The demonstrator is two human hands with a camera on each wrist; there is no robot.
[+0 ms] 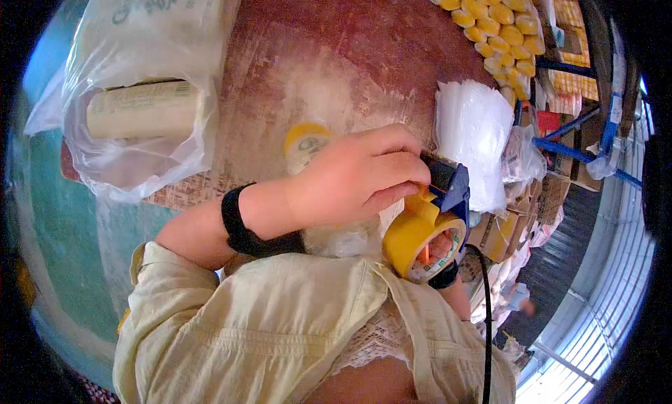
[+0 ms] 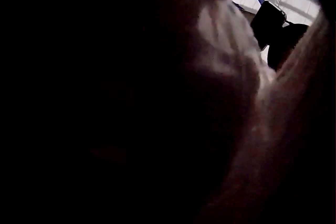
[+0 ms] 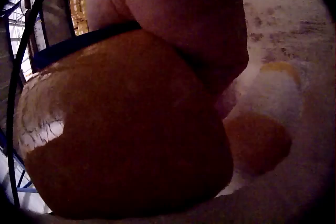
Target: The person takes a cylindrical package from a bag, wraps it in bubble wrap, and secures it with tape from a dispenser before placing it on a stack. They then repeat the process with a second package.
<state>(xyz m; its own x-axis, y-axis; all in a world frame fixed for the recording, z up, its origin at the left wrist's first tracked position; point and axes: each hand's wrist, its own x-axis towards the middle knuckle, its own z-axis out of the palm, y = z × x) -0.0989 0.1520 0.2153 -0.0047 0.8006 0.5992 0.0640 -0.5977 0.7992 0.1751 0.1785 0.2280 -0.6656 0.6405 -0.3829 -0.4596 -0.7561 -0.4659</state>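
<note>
In the head view my left hand (image 1: pixel 357 169) reaches across from the left with its fingers curled at the front of a dark blue tape dispenser (image 1: pixel 456 188), and pinches the yellow tape there. A thick roll of yellow tape (image 1: pixel 406 243) sits on the dispenser. My right hand (image 1: pixel 441 246) grips the dispenser from the far side, mostly hidden, with part of it showing through the roll's core. The roll (image 3: pixel 126 129) fills much of the right wrist view. Under my left forearm lies a clear-wrapped package (image 1: pixel 306 139) with a yellow end. The left wrist view is mostly dark.
A stack of clear plastic bags (image 1: pixel 474 142) lies at the table's right edge. Behind it are piled several yellow packed pieces (image 1: pixel 500 23). At left, a large white plastic bag (image 1: pixel 150 47) holds a pale wrapped block (image 1: pixel 143 110). A black cable (image 1: pixel 487 313) hangs at right.
</note>
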